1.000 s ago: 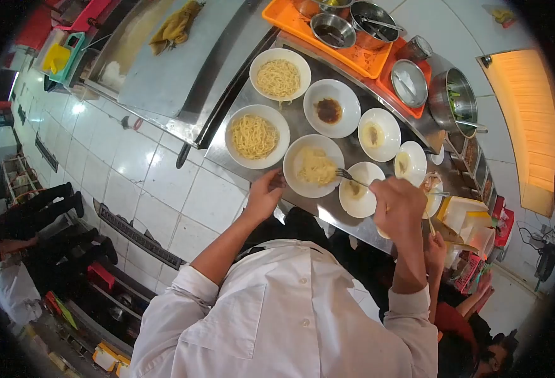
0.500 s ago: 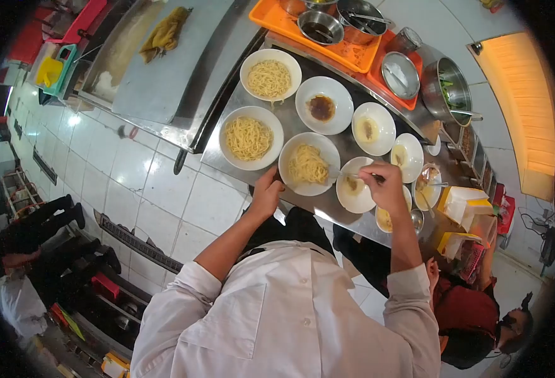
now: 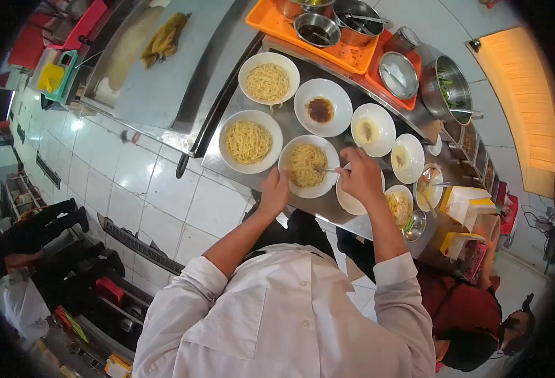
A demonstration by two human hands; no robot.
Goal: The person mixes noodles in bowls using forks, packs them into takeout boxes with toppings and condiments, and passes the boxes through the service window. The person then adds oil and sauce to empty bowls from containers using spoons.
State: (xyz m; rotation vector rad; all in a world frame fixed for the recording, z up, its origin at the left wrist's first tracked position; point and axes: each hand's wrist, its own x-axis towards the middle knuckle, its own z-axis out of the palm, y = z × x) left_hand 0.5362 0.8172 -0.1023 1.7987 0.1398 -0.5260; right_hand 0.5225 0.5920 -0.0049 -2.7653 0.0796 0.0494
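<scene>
A white bowl of yellow noodles [image 3: 302, 162] stands at the counter's near edge. My left hand [image 3: 275, 192] holds its left rim, fingers closed against the side. My right hand [image 3: 360, 176] grips a thin-handled metal utensil [image 3: 334, 169]; its head is buried in the noodles, so I cannot tell a fork from a spoon. Under my right hand, a white bowl [image 3: 352, 203] is partly hidden. Two more noodle bowls stand to the left, one nearer [image 3: 249, 142] and one farther [image 3: 268, 79]. Behind the held bowl is a bowl with dark sauce [image 3: 320, 109].
Smaller white bowls with pale contents [image 3: 373, 130] line the right side of the steel counter [image 3: 227, 165]. Orange trays [image 3: 353, 60] with metal pots stand at the back, beside a large steel pot [image 3: 446, 91]. A person in dark red [image 3: 460, 302] is at the right.
My right hand has moved left and slightly up, carrying the utensil from over the small bowl's edge into the noodles. My left hand stays at the bowl's rim.
</scene>
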